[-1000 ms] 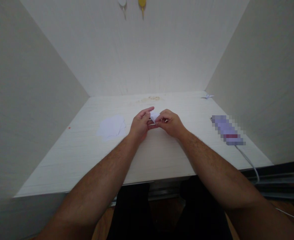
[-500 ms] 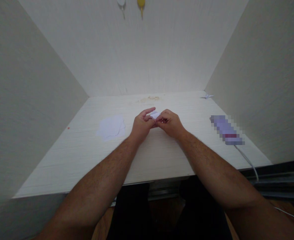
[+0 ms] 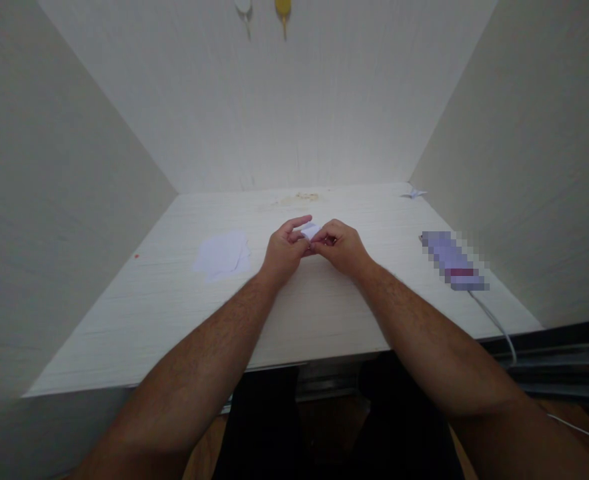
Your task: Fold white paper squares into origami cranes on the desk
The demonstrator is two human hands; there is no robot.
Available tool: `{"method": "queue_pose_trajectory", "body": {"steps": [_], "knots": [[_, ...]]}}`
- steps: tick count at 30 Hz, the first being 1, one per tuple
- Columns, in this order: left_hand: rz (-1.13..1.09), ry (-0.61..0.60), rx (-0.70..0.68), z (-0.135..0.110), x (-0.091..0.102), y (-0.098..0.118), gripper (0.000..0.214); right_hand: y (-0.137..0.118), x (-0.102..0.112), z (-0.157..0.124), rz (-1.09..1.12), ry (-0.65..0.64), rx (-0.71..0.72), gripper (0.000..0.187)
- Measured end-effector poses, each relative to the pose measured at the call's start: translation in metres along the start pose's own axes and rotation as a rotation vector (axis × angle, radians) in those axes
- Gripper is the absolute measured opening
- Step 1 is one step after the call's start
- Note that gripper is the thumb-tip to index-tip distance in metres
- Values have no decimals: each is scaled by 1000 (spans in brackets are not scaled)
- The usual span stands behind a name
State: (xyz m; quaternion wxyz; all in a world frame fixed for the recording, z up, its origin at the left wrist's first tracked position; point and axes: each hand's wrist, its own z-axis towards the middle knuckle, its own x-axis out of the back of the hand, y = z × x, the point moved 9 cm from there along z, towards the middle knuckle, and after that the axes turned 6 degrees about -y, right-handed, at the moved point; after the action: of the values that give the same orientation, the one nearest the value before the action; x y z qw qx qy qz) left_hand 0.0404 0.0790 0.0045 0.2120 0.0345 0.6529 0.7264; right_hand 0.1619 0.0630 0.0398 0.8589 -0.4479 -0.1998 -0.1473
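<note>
A small piece of folded white paper (image 3: pixel 310 231) is held up between my two hands, above the middle of the table. My left hand (image 3: pixel 285 252) pinches its near edge between thumb and fingers, with the index finger stretched out behind it. From the other side, my right hand (image 3: pixel 341 245) grips the paper with thumb and forefinger, its other fingers curled in. The fingertips of both hands nearly meet and hide the paper's lower part. Left of my left hand lie several loose white paper sheets (image 3: pixel 223 255), overlapping one another.
A blurred-out device (image 3: pixel 451 260) with a white cable (image 3: pixel 497 323) lies at the right of the white table (image 3: pixel 319 313). A small folded paper figure (image 3: pixel 414 194) sits in the far right corner. Walls enclose three sides. A small red speck (image 3: pixel 137 256) is at the left.
Both hands stay almost in place. The paper between them shows slightly differently, with small movement at the fingertips.
</note>
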Motion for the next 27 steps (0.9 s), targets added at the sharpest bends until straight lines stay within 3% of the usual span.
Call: {"method": "queue_pose_trajectory", "body": {"steps": [11, 17, 27], "knots": [[185, -62, -126, 3, -4, 1, 52, 6, 0, -1, -78, 30, -70, 8], [222, -76, -151, 2, -8, 3, 49, 20, -3, -2, 12, -4, -212, 8], [501, -12, -217, 2, -2, 7, 48, 8, -6, -2, -296, -54, -156, 10]]}}
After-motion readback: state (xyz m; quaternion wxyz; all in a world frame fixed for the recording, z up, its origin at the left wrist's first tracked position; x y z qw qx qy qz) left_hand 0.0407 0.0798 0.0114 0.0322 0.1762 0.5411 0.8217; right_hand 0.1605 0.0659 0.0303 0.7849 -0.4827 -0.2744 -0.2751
